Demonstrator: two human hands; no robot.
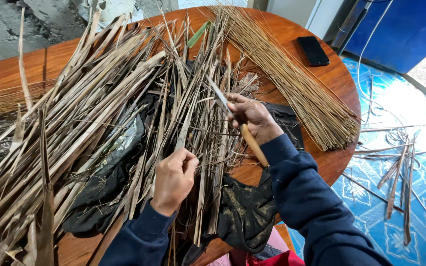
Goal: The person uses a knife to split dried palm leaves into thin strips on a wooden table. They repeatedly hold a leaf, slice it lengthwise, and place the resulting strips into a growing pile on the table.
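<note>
- Head view looks down on a round wooden counter (331, 74) heaped with dried palm leaves (89, 108).
- Right hand (252, 116) is closed around a knife (237, 123): its fingers wrap the pale wooden handle, which runs back toward the wrist, and the thin blade points up and to the left.
- Left hand (173, 177) sits lower and nearer the person's body, its fingers pressed together, pinching one dry leaf strip (186, 123).
- That strip's long axis runs away from the person, rising from the left hand toward the blade; the blade lies just beside its upper part, to the right, so the right hand is the nearer one to that stretch.
- Dark cloth (247, 212) lies under the leaves and hangs over the near counter edge.
- Neat bundle of thin leaf midribs (297, 83) lies to the right, well apart from both hands.
- Black phone (313, 50) rests near the far right rim.
- Loose strips (395, 177) are scattered on the blue patterned floor (385, 236).
</note>
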